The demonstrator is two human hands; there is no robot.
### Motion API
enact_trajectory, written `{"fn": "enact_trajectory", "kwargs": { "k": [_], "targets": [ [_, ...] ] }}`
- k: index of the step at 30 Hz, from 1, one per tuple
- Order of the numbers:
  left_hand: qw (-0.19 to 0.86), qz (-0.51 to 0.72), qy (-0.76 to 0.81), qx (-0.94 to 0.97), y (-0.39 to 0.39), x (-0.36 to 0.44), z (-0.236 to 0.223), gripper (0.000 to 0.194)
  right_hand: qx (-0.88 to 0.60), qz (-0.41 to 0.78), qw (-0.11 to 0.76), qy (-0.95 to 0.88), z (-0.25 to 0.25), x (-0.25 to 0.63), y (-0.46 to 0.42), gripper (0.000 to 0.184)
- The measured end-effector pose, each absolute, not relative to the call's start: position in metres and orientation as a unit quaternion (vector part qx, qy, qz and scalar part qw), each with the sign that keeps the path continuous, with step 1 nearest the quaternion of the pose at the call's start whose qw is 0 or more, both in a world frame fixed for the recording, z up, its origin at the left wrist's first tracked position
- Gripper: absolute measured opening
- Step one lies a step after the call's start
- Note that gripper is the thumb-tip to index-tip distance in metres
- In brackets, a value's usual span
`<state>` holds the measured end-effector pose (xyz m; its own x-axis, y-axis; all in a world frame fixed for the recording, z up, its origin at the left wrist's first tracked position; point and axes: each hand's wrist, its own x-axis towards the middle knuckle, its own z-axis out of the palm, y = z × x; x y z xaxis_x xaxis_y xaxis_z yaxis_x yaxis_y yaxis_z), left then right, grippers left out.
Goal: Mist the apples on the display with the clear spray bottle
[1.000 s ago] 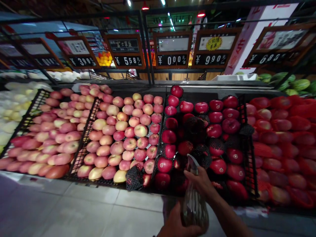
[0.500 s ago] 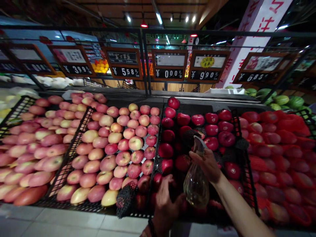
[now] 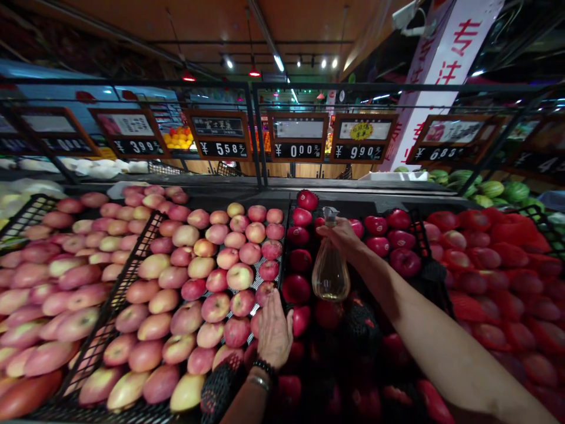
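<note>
My right hand (image 3: pixel 342 235) is closed round the top of a clear spray bottle (image 3: pixel 330 272) and holds it out over the dark red apples (image 3: pixel 388 235) in the black middle crate (image 3: pixel 421 241). My left hand (image 3: pixel 274 330) lies flat with fingers stretched out on the crate divider, touching a red apple (image 3: pixel 301 320) and the pink-yellow apples (image 3: pixel 220 265) beside it. A dark bracelet sits on that wrist.
Pink apples fill further crates to the left (image 3: pixel 66 277). Red apples in red foam nets (image 3: pixel 494 277) lie to the right, watermelons (image 3: pixel 489 188) behind them. Price signs (image 3: pixel 224 148) hang on a black rail above. A black foam net (image 3: pixel 220 386) sits at the front edge.
My right hand has carried the spray bottle up and further over the red apples. My left hand has moved from near the bottle's base forward onto the apples at the divider.
</note>
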<state>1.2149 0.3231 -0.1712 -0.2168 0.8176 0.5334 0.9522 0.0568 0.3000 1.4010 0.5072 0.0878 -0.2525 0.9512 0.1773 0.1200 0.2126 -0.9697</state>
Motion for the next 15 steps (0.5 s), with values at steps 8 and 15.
{"fn": "enact_trajectory", "kwargs": {
  "k": [8, 15],
  "targets": [
    [0.064, -0.326, -0.714, -0.616, 0.326, 1.210, -0.167, 0.075, -0.406, 0.504, 0.430, -0.629, 0.051, 1.372, 0.489, 0.029],
    [-0.048, -0.491, -0.624, -0.606, 0.268, 1.251, -0.168, 0.074, -0.441, 0.479, 0.433, -0.623, -0.006, 1.410, 0.416, 0.021]
  ]
}}
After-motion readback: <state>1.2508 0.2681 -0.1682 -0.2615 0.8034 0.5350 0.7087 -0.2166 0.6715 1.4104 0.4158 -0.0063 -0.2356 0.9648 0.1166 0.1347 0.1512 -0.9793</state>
